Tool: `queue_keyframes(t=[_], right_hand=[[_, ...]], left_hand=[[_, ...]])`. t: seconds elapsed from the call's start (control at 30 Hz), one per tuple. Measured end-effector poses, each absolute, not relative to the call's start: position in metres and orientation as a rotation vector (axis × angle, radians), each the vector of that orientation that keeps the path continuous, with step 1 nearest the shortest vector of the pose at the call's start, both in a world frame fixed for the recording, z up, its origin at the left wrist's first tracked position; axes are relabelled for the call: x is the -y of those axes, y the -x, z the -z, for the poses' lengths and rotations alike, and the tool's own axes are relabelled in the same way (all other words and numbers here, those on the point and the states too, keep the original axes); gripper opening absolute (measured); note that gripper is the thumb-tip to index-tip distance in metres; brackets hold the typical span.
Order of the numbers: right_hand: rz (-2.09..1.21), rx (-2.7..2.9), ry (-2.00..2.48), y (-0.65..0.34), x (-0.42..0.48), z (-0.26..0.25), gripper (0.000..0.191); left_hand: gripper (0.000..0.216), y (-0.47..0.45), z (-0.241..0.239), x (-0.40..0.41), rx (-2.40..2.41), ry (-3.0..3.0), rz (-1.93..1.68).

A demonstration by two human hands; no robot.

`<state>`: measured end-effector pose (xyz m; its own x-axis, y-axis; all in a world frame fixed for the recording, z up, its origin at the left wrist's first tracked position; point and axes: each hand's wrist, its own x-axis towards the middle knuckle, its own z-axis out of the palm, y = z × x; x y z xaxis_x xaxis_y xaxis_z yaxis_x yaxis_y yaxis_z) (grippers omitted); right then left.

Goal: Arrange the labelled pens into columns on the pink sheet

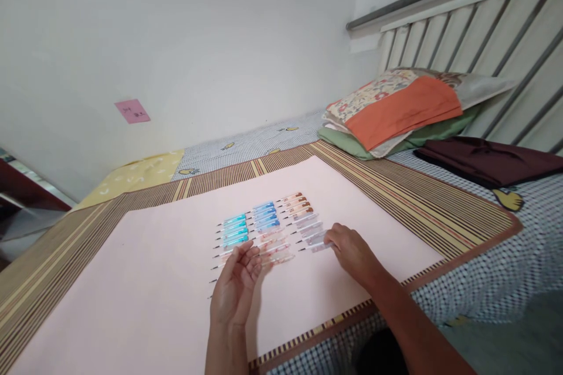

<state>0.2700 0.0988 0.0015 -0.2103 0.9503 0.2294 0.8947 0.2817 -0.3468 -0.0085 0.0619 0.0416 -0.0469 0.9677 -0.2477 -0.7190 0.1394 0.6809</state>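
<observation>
Three columns of pens lie on a pale pink sheet: teal pens on the left, blue pens in the middle, brown-orange pens on the right, with clear pinkish pens below them. My left hand hovers over the near end of the left column, palm turned sideways, fingers loosely apart, holding nothing I can see. My right hand rests on the sheet, its fingertips pinched on a clear pen at the bottom of the right column.
The pink sheet lies on a striped bamboo mat over a checked bed sheet. Folded pillows and cloths are stacked at the back right, a dark maroon cloth beside them. A pink note sticks on the white wall.
</observation>
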Motion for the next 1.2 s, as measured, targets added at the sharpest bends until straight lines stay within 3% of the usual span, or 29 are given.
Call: queue_keyframes(t=[0.97,1.2], right_hand=[[-0.158,2.073,1.732,-0.270,-0.098,-0.001,0.021],[-0.250,1.891,1.763,-0.287,-0.094,0.005,0.028]], left_hand=[[0.020,0.006,-0.045,-0.061,-0.809,-0.378,-1.412],[0.020,0.014,-0.041,-0.064,-0.833,-0.355,-1.439]])
